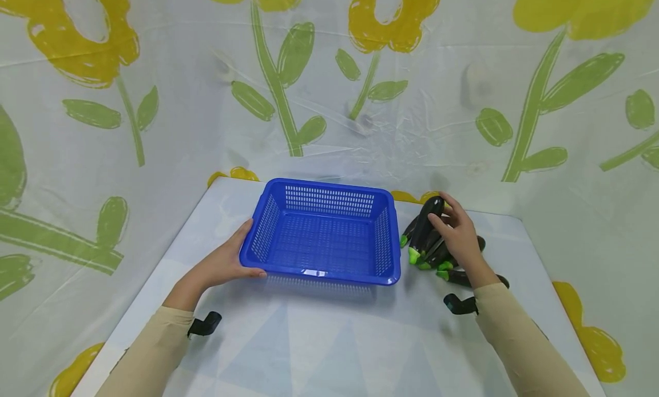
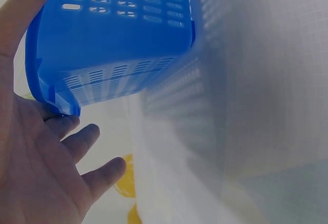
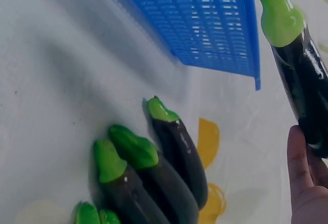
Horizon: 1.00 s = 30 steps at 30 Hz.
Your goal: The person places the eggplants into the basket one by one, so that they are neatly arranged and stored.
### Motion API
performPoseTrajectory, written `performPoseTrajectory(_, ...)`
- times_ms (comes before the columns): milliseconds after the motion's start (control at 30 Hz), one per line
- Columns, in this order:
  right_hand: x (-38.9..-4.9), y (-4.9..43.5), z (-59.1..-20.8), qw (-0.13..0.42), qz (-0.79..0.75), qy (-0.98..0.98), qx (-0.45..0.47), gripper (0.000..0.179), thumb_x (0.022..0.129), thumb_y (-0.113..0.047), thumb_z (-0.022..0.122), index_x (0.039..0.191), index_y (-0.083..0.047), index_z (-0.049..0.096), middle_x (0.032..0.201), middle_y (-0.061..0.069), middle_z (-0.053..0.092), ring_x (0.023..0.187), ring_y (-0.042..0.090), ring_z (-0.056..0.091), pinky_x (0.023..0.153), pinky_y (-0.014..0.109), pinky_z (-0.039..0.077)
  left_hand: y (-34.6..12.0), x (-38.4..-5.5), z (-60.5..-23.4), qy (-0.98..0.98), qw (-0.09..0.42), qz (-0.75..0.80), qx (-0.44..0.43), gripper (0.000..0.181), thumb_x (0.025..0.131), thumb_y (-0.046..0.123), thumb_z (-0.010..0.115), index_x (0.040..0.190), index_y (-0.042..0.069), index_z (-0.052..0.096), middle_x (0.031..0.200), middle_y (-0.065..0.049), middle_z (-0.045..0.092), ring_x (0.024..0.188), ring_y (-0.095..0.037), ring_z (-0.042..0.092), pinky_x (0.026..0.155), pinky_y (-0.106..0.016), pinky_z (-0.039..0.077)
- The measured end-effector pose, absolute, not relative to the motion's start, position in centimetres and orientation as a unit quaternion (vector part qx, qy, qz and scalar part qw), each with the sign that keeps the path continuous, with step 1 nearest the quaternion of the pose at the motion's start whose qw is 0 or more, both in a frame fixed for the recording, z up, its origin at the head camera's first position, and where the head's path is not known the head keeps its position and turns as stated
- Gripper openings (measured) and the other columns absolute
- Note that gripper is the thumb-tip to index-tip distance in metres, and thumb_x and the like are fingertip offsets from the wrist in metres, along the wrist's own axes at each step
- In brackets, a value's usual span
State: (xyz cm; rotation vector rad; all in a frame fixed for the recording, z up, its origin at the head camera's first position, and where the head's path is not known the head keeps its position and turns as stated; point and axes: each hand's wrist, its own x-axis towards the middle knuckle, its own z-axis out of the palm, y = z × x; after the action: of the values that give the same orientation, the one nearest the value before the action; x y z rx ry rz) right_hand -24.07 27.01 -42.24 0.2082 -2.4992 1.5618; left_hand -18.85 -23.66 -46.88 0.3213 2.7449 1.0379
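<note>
A blue plastic basket point(image 1: 324, 245) with slotted sides stands on the table, nothing in it. At its left end my left hand point(image 1: 226, 259) holds the rim, thumb along the front corner; in the left wrist view some fingers point(image 2: 82, 142) extend below the rim. To the right of the basket, my right hand point(image 1: 460, 234) grips a dark eggplant point(image 1: 426, 225) with a green cap, raised above the others. Several more eggplants point(image 3: 179, 155) lie in a loose pile beneath that hand, partly hidden by it in the head view.
The table point(image 1: 329, 345) has a white cover with pale blue triangles. Behind it and at both sides hang white sheets point(image 1: 437, 134) printed with yellow flowers and green leaves. One eggplant point(image 1: 463, 278) lies at the near side of the pile.
</note>
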Motion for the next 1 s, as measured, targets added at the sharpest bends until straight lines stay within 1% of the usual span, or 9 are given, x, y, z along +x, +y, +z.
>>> performPoseTrajectory(100, -24.9, 27.1, -43.0, 0.09, 0.517, -0.849, 0.068, 0.059, 0.09, -0.033, 0.06, 0.143, -0.037, 0.033, 0.134, 0.015, 0.048, 0.105, 0.024, 0.055, 0.074, 0.02, 0.048, -23.6, -18.9, -46.9, 0.926, 0.096, 0.35, 0.106, 0.126, 0.063, 0.055, 0.079, 0.148, 0.03, -0.012, 0.156, -0.007, 0.002, 0.138, -0.038, 0.016, 0.104, -0.061, 0.024)
performPoseTrajectory(200, -25.3, 26.9, -43.0, 0.092, 0.505, -0.855, 0.072, 0.058, 0.09, -0.037, 0.059, 0.141, -0.042, 0.032, 0.133, 0.013, 0.049, 0.105, 0.024, 0.055, 0.076, 0.023, 0.048, -23.5, -18.9, -46.9, 0.927, 0.097, 0.347, 0.106, 0.127, 0.063, 0.055, 0.079, 0.148, 0.028, -0.011, 0.156, -0.007, 0.001, 0.138, -0.039, 0.017, 0.103, -0.062, 0.024)
performPoseTrajectory(333, -25.1, 25.9, -41.5, 0.093, 0.505, -0.854, 0.082, 0.058, 0.091, -0.032, 0.059, 0.142, -0.036, 0.034, 0.131, 0.015, 0.051, 0.101, 0.023, 0.056, 0.076, 0.023, 0.046, -23.4, -18.9, -46.9, 0.929, 0.096, 0.342, 0.106, 0.127, 0.063, 0.055, 0.078, 0.149, 0.025, -0.01, 0.156, -0.007, 0.001, 0.138, -0.039, 0.016, 0.103, -0.062, 0.025)
performPoseTrajectory(433, -25.3, 25.4, -40.9, 0.087, 0.507, -0.854, 0.084, 0.058, 0.091, -0.031, 0.06, 0.143, -0.034, 0.034, 0.131, 0.015, 0.051, 0.1, 0.022, 0.056, 0.077, 0.025, 0.045, -23.4, -18.9, -47.0, 0.929, 0.097, 0.34, 0.105, 0.127, 0.063, 0.056, 0.078, 0.149, 0.025, -0.01, 0.156, -0.006, 0.0, 0.138, -0.039, 0.016, 0.103, -0.062, 0.024)
performPoseTrajectory(500, -25.8, 25.3, -41.1, 0.085, 0.507, -0.854, 0.083, 0.058, 0.09, -0.034, 0.06, 0.142, -0.037, 0.034, 0.131, 0.013, 0.052, 0.099, 0.02, 0.056, 0.079, 0.028, 0.045, -23.4, -18.9, -46.9, 0.929, 0.097, 0.341, 0.104, 0.127, 0.063, 0.056, 0.078, 0.149, 0.026, -0.01, 0.156, -0.005, 0.0, 0.138, -0.038, 0.016, 0.103, -0.061, 0.025)
performPoseTrajectory(567, -26.3, 25.3, -41.4, 0.08, 0.511, -0.852, 0.084, 0.058, 0.089, -0.038, 0.061, 0.14, -0.042, 0.034, 0.132, 0.011, 0.051, 0.103, 0.022, 0.056, 0.083, 0.035, 0.046, -23.4, -18.9, -46.9, 0.929, 0.096, 0.342, 0.104, 0.127, 0.063, 0.056, 0.078, 0.149, 0.027, -0.01, 0.156, -0.004, 0.0, 0.139, -0.037, 0.016, 0.103, -0.061, 0.025)
performPoseTrajectory(667, -26.6, 24.9, -41.5, 0.071, 0.516, -0.849, 0.091, 0.058, 0.088, -0.04, 0.06, 0.14, -0.043, 0.034, 0.132, 0.012, 0.05, 0.107, 0.026, 0.057, 0.089, 0.044, 0.046, -23.3, -18.9, -46.9, 0.929, 0.096, 0.341, 0.103, 0.127, 0.062, 0.057, 0.078, 0.149, 0.027, -0.01, 0.156, -0.004, 0.0, 0.139, -0.036, 0.016, 0.103, -0.061, 0.025)
performPoseTrajectory(733, -26.9, 24.6, -41.5, 0.063, 0.523, -0.844, 0.1, 0.058, 0.088, -0.039, 0.061, 0.14, -0.042, 0.035, 0.131, 0.012, 0.051, 0.108, 0.029, 0.057, 0.09, 0.047, 0.045, -23.3, -18.9, -46.9, 0.93, 0.096, 0.34, 0.103, 0.127, 0.062, 0.057, 0.078, 0.149, 0.027, -0.01, 0.156, -0.004, 0.0, 0.139, -0.037, 0.016, 0.103, -0.061, 0.025)
performPoseTrajectory(1000, -27.5, 22.7, -41.1, 0.038, 0.524, -0.843, 0.113, 0.059, 0.088, -0.04, 0.06, 0.141, -0.041, 0.033, 0.132, 0.015, 0.05, 0.109, 0.032, 0.055, 0.089, 0.051, 0.045, -23.3, -18.9, -46.8, 0.929, 0.099, 0.342, 0.104, 0.126, 0.063, 0.057, 0.078, 0.147, 0.032, -0.012, 0.156, -0.003, -0.001, 0.139, -0.035, 0.015, 0.104, -0.06, 0.024)
